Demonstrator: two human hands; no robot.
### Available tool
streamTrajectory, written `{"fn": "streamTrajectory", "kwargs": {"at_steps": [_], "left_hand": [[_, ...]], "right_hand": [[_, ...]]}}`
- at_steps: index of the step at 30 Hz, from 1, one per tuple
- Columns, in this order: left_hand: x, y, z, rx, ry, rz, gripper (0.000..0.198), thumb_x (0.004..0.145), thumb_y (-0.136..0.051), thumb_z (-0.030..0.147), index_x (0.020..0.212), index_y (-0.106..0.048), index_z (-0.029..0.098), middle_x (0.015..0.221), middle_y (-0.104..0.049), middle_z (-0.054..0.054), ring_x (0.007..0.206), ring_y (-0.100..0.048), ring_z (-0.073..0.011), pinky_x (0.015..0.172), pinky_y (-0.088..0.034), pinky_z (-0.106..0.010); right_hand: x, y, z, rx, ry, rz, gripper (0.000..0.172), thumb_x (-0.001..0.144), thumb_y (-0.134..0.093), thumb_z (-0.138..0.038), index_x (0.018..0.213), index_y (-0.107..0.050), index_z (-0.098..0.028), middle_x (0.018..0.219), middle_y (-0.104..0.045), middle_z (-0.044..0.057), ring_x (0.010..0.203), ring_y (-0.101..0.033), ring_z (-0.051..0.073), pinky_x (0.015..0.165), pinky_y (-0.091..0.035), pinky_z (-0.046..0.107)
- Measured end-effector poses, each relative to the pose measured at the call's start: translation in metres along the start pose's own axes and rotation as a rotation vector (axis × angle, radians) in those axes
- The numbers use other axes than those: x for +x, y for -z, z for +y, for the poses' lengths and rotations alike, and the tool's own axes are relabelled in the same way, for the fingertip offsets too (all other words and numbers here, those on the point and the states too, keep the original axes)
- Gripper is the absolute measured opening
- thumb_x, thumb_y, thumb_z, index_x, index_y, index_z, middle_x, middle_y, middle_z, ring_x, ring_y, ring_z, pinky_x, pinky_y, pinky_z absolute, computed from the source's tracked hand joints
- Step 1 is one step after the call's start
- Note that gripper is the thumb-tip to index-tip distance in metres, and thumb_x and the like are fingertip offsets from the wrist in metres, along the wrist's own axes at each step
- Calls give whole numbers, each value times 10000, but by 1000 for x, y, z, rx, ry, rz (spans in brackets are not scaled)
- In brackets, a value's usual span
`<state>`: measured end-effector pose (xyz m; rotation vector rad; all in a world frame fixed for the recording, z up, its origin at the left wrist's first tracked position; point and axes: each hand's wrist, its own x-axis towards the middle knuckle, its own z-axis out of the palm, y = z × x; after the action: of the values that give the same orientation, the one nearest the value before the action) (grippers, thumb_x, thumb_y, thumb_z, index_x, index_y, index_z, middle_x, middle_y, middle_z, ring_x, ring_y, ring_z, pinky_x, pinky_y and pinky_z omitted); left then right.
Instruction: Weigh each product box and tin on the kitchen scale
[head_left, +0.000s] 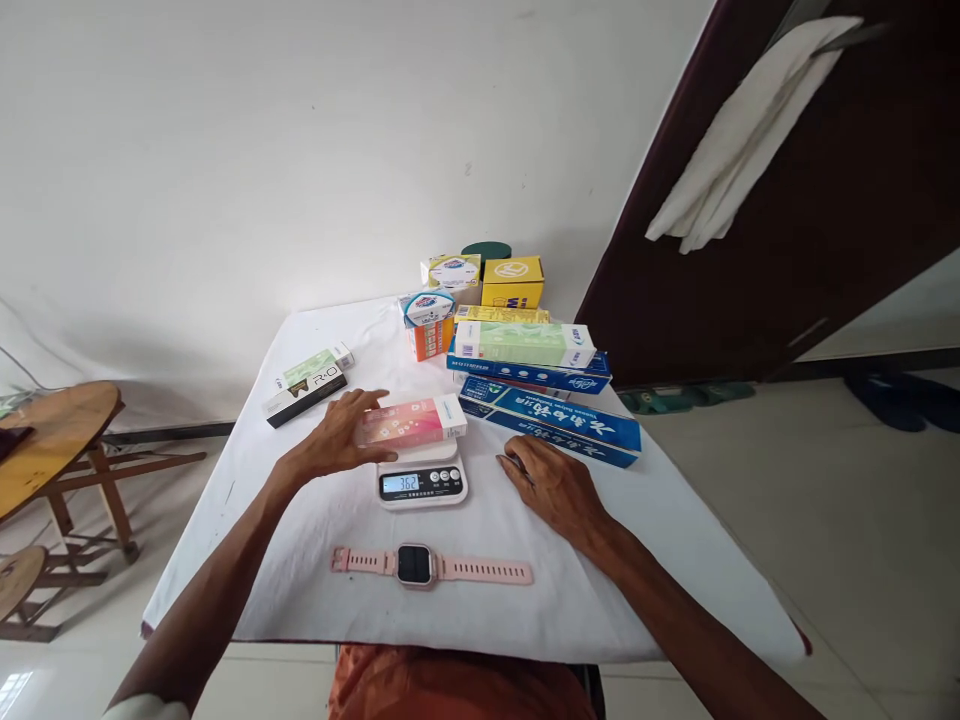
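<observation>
A pink toothpaste-style box point(409, 424) lies across a small white digital kitchen scale point(420, 487), whose display reads what looks like 362. My left hand point(337, 435) closes round the box's left end, thumb on the near side and fingers on the far side. To the right of the scale, my right hand point(553, 488) rests on the table with curled fingers. Whatever may be inside that hand is hidden. Just behind it lies a long blue toothpaste box point(551, 420). In front of the scale, a pink-strapped smartwatch point(415, 566) is stretched out flat.
A black box point(306, 394) and a green-white box point(319, 366) lie at left on the white-covered table point(300, 590). Another green box point(525, 343) tops a stack at the back, near a yellow box point(513, 282) and a blue-white package point(427, 307). A wall stands behind.
</observation>
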<state>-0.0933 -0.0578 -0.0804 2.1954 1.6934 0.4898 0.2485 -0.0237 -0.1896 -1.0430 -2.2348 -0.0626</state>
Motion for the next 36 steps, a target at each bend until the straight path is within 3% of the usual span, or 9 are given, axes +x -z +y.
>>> {"fn": "streamTrajectory", "kwargs": {"at_steps": [2,6,8,18,23,26,29,33,36], "left_hand": [[-7,0,-5,-92,30,150,749,807,-754,631,1450,-527,322,1309,-651,-98,1240,-609,-313,1092,-465,-486],[-26,-19,-21,-217,177,537,499,997,-480,618,1318,-603,258,1250,-683,-101,1172,-659,-268,1048,-519,-456],[-35,-31,-29,-233,238,631,484,1016,-439,610,1268,-626,241,1227,-698,-102,1140,-675,-258,1024,-533,-444],[-40,-38,-48,-301,280,711,503,1009,-449,617,1152,-693,201,1016,-729,-72,956,-715,-217,866,-569,-364],[-40,-37,-45,-297,248,733,499,1014,-462,607,1156,-699,190,1017,-730,-71,936,-718,-202,866,-564,-353],[-42,-36,-45,-303,246,746,500,1017,-463,600,1164,-699,185,1025,-734,-75,929,-718,-197,843,-560,-341],[-43,-35,-45,-304,256,752,496,1017,-470,596,1166,-702,185,1041,-739,-81,922,-719,-196,835,-559,-341],[-44,-34,-44,-306,269,756,482,1013,-487,588,1161,-709,187,1054,-743,-86,919,-723,-197,855,-566,-352],[-46,-31,-42,-296,262,755,473,1015,-493,579,1168,-713,190,1056,-745,-87,932,-725,-201,882,-567,-363]], "right_hand": [[0,0,0,4,-9,-20,234,1058,-476,-272,867,-596,-208,755,-664,21,656,-586,150,591,-354,274],[-1,1,-1,20,-22,-64,227,1057,-474,-279,875,-589,-210,784,-675,35,690,-597,167,610,-363,281],[-1,1,-2,30,-28,-82,217,1053,-476,-277,878,-587,-213,796,-680,40,699,-596,172,619,-367,284],[13,29,-10,148,-108,-334,99,994,-555,-239,943,-631,-201,874,-709,52,728,-634,187,644,-430,299],[50,51,-42,169,14,-197,160,1000,-597,-269,1135,-640,-196,1099,-700,119,1007,-662,273,818,-537,392],[81,46,-65,135,104,-164,416,941,-713,-320,1316,-590,-187,1318,-637,169,1241,-574,345,1009,-498,508],[107,32,-79,107,145,-281,652,862,-813,-404,1407,-539,-175,1464,-559,194,1363,-494,372,1099,-429,552],[123,15,-81,45,120,-472,517,879,-800,-415,1288,-610,-159,1301,-665,159,1252,-572,351,1052,-432,546],[123,7,-78,43,97,-484,393,896,-786,-351,1214,-635,-177,1258,-677,133,1195,-587,333,963,-463,493]]}}
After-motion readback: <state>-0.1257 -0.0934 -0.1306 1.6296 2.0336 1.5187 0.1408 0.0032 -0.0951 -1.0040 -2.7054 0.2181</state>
